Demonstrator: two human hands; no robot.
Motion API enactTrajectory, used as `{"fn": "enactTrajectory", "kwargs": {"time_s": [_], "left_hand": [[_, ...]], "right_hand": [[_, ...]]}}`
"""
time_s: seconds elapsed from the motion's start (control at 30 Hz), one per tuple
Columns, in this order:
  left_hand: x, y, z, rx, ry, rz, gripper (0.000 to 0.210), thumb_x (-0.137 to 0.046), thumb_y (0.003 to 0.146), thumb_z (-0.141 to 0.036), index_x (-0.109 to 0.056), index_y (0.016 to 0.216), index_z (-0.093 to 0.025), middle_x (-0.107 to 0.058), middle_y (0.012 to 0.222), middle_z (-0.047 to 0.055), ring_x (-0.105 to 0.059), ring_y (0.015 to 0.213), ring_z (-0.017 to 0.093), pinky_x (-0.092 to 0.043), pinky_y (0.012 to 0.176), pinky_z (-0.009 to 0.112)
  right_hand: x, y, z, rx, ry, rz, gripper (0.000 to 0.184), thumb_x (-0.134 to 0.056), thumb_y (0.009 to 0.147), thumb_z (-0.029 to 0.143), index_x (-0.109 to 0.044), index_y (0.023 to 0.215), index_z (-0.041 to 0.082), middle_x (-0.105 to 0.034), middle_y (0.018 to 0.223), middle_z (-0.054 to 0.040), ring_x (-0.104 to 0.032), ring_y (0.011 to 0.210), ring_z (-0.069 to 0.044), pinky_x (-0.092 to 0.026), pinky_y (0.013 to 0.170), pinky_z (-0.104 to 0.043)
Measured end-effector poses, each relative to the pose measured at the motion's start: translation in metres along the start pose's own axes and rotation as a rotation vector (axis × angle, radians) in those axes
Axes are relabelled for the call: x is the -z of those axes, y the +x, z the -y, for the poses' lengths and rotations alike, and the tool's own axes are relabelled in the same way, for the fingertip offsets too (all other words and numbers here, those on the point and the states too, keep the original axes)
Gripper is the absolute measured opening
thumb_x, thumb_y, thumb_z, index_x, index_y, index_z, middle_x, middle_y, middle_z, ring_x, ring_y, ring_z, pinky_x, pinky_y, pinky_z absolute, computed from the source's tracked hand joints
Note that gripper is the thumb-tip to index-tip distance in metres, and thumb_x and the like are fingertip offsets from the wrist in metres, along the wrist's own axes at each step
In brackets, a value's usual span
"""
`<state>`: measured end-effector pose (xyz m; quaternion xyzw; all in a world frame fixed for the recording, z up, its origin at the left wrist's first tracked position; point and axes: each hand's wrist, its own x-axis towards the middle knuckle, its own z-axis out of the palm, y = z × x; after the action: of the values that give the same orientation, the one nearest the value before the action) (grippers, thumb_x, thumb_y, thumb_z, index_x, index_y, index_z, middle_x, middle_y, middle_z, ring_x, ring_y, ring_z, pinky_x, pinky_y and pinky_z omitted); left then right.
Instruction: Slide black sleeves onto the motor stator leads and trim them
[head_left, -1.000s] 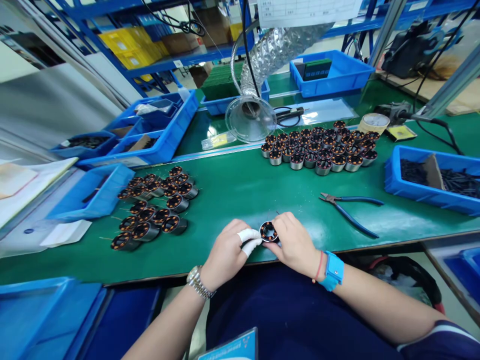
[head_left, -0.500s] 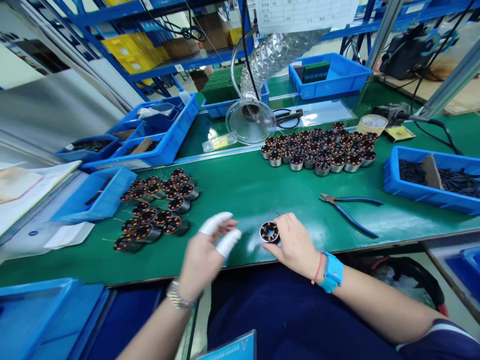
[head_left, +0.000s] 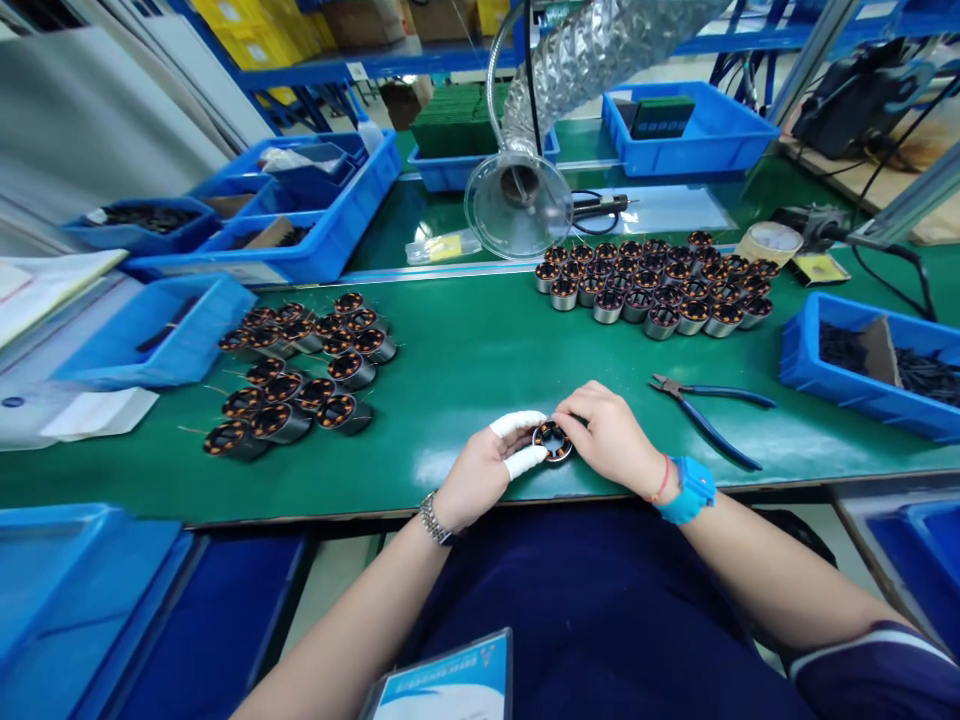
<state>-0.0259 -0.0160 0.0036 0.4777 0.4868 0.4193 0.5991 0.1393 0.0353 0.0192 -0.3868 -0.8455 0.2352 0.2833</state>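
While left grip (head_left: 481, 468) holds 1 copper-wound ring (head_left: 553, 457) | right grip (head_left: 611, 432) touches it, closure unclear

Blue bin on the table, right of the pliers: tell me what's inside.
The bin holds dark pieces on both sides of a brown divider. Whatever lies beneath the top pieces is covered.

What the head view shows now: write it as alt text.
A person's left hand, white covers on thumb and one finger, grips a ring-shaped part while the right hand touches its rim, at a green workbench. A group of similar parts sits at left and another group farther back at right; pliers and a blue bin lie at right.
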Motion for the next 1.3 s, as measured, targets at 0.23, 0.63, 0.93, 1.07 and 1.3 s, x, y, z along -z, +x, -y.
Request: {"fn": "enactTrajectory", "kwargs": {"time_s": [0.23, 0.63, 0.93, 1.07, 1.3], "left_hand": [[-0.001, 0.006, -0.003, 0.024, -0.081, 0.044, 0.041, -0.068, 0.069, -0.02, -0.053, 0.107, -0.017, -0.063, 0.112, 0.008, -0.057, 0.107, 0.022, -0.042, 0.096, 0.04], [-0.006, 0.003, 0.002, -0.036, -0.044, -0.034, 0.03, -0.064, 0.073, -0.021, -0.045, 0.096, -0.018, -0.063, 0.108, 0.008, -0.059, 0.102, 0.02, -0.046, 0.089, 0.036], [-0.003, 0.003, 0.006, -0.149, 0.166, 0.022, 0.028, -0.054, 0.081, -0.023, -0.05, 0.108, -0.017, -0.061, 0.112, 0.008, -0.058, 0.103, 0.02, -0.044, 0.093, 0.036], [-0.005, 0.0, 0.007, -0.193, 0.327, -0.015, 0.04, -0.05, 0.084, -0.028, -0.045, 0.122, -0.018, -0.058, 0.121, 0.008, -0.053, 0.113, 0.022, -0.04, 0.099, 0.038], [-0.006, -0.007, 0.009, -0.23, 0.5, -0.042, 0.051, -0.046, 0.085, -0.03, -0.035, 0.134, -0.019, -0.049, 0.132, 0.007, -0.042, 0.124, 0.022, -0.03, 0.107, 0.04]], "right_hand": [[0.011, 0.006, -0.002, 0.013, 0.031, -0.043, 0.017, -0.05, 0.083, 0.017, -0.06, 0.069, 0.017, -0.063, 0.071, -0.0013, -0.051, 0.072, -0.014, -0.041, 0.071, -0.028], [0.028, 0.012, 0.0, 0.088, 0.036, -0.156, 0.01, -0.053, 0.082, 0.025, -0.059, 0.085, 0.019, -0.062, 0.086, -0.0025, -0.053, 0.085, -0.016, -0.042, 0.08, -0.032], [0.013, 0.028, 0.01, 0.111, -0.096, 0.056, 0.018, -0.052, 0.08, 0.018, -0.058, 0.063, 0.017, -0.057, 0.067, -0.0033, -0.048, 0.078, -0.017, -0.04, 0.075, -0.031], [0.018, 0.025, 0.003, -0.003, 0.015, -0.156, 0.018, -0.05, 0.081, 0.019, -0.055, 0.064, 0.017, -0.06, 0.07, -0.0015, -0.051, 0.074, -0.014, -0.042, 0.072, -0.029], [0.065, -0.025, -0.048, -0.081, -0.396, -0.185, 0.027, -0.048, 0.083, 0.038, -0.059, 0.095, 0.016, -0.061, 0.098, -0.0098, -0.052, 0.098, -0.022, -0.04, 0.086, -0.038]]}}
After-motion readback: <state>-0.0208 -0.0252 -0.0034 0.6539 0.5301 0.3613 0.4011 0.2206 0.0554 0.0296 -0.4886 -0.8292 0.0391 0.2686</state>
